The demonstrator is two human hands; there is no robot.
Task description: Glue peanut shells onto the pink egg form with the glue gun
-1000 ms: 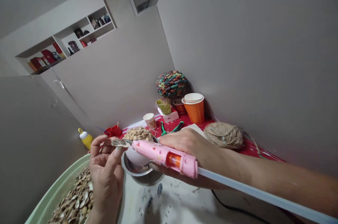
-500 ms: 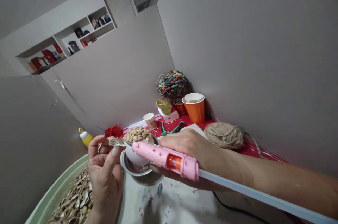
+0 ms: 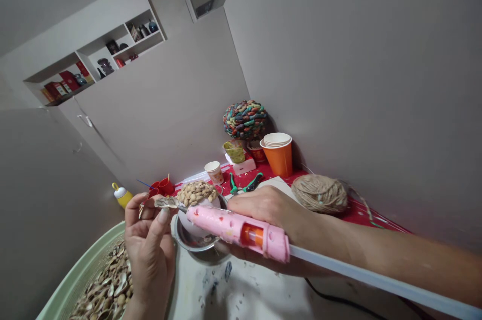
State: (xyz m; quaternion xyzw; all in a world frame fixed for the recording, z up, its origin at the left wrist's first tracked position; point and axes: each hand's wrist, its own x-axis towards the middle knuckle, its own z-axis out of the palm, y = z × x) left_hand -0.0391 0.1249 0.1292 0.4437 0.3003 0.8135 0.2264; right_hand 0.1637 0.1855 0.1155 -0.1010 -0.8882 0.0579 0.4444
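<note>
My left hand [image 3: 148,254] pinches a pale nut shell [image 3: 166,203] between thumb and fingertips, held up over the table. My right hand [image 3: 271,209] grips a pink glue gun [image 3: 237,232] whose nozzle touches the shell. A white glue stick [image 3: 376,285] juts out of the gun's back toward the lower right. Just behind the shell stands a white object topped with glued shells [image 3: 196,193], set in a steel bowl [image 3: 199,247].
A green basket [image 3: 68,287] of loose shells lies at the lower left. Behind are a twine ball [image 3: 320,193], stacked orange cups [image 3: 277,155], a multicoloured shell ball [image 3: 245,120], a small paper cup [image 3: 214,172], green pliers [image 3: 244,185], red cups [image 3: 161,187] and a yellow bottle [image 3: 122,195]. A black cord [image 3: 339,300] crosses the table.
The glue gun has slid slightly back toward the lower right while its nozzle stays at the shell. My left hand has lifted the shell a little.
</note>
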